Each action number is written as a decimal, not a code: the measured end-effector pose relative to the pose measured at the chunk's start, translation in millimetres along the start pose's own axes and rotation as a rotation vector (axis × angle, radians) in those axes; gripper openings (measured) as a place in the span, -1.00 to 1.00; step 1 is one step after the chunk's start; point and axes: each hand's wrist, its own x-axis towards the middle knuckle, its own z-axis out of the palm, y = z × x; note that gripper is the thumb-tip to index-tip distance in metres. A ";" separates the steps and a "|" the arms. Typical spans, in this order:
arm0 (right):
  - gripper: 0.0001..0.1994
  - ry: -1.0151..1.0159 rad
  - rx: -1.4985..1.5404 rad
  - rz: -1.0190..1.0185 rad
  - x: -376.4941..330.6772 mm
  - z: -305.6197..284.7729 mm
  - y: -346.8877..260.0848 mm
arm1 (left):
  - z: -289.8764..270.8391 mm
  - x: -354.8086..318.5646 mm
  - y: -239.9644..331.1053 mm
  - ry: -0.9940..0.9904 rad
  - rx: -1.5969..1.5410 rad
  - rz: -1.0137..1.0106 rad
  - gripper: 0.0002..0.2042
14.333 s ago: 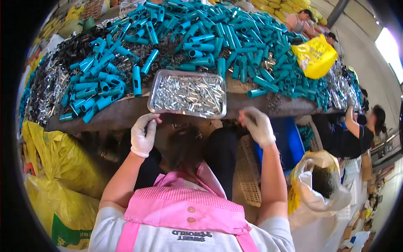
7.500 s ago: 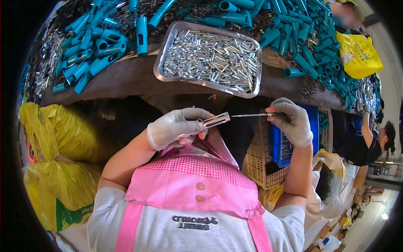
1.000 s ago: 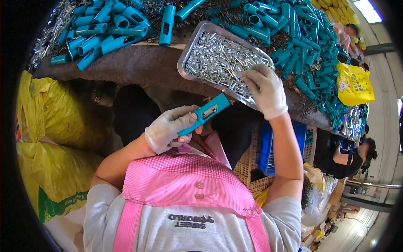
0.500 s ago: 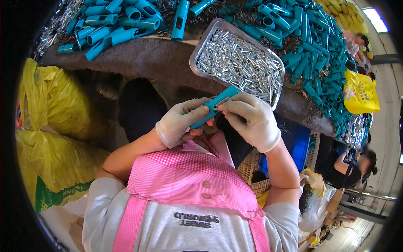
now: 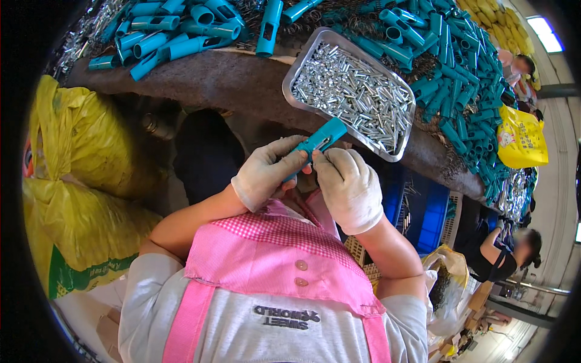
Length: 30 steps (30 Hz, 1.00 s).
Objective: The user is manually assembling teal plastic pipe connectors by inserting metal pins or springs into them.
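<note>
My left hand, in a pale work glove, is wrapped round the lower part of a teal slotted tube. The tube tilts, its free end up and to the right, with the slot facing up and something silvery showing in it. My right hand, gloved too, has its fingers pinched together at the slot's side of the tube. Whatever lies between those fingertips is hidden. Just beyond the tube, a metal tray holds a heap of small silver pins.
Piles of teal tubes and loose wire springs cover the bench beyond my hands. Yellow sacks stand at the left. At right are a yellow bag, a blue crate and a person in black.
My right hand has moved left and slightly down, its fingers drawn closer together beside the tube. The left hand still grips the tube, whose slot is now less covered.
</note>
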 end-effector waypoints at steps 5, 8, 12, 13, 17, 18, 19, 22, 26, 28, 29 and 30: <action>-0.86 0.191 0.361 0.215 -8.7 10.5 -1.2 | 3.6 -0.9 -9.6 0.081 0.283 0.214 -0.63; -0.87 0.230 0.605 0.428 -18.5 27.5 -4.0 | -1.2 0.2 -14.7 0.062 0.360 0.262 -0.63; -0.63 0.321 1.797 0.951 -15.7 37.9 -10.3 | -0.3 -4.7 -10.5 0.051 0.388 0.228 -0.60; -0.55 0.320 1.973 0.973 -23.0 45.7 -9.9 | -1.1 -5.2 -8.1 0.047 0.388 0.227 -0.60; -0.54 0.238 2.035 0.859 -31.5 49.6 -2.3 | -11.4 -7.7 -16.2 -0.188 0.576 0.333 -0.48; -0.56 0.195 1.984 0.866 -27.4 46.4 -4.3 | -15.7 -6.0 -31.9 -0.162 0.789 0.595 -0.41; -0.58 0.154 1.933 0.870 -22.5 41.3 -7.0 | -19.2 -7.5 -39.0 -0.158 0.815 0.632 -0.39; -0.65 0.075 1.494 0.817 -8.7 28.7 -21.6 | -19.8 -13.8 -37.3 -0.041 0.738 0.569 -0.43; -0.73 -0.099 1.341 0.616 30.8 9.1 7.6 | -10.6 -15.0 -11.2 0.218 0.364 0.475 -0.62; -0.78 0.167 0.685 0.471 59.0 8.6 35.7 | -12.8 -14.7 1.6 0.258 -0.002 0.268 -0.74; -0.79 0.234 0.519 0.433 73.9 10.5 54.1 | -15.4 -11.4 7.7 0.261 -0.124 0.200 -0.78; -0.75 0.206 0.406 0.348 87.2 15.6 66.4 | -19.1 -9.2 9.7 0.272 -0.208 0.140 -0.78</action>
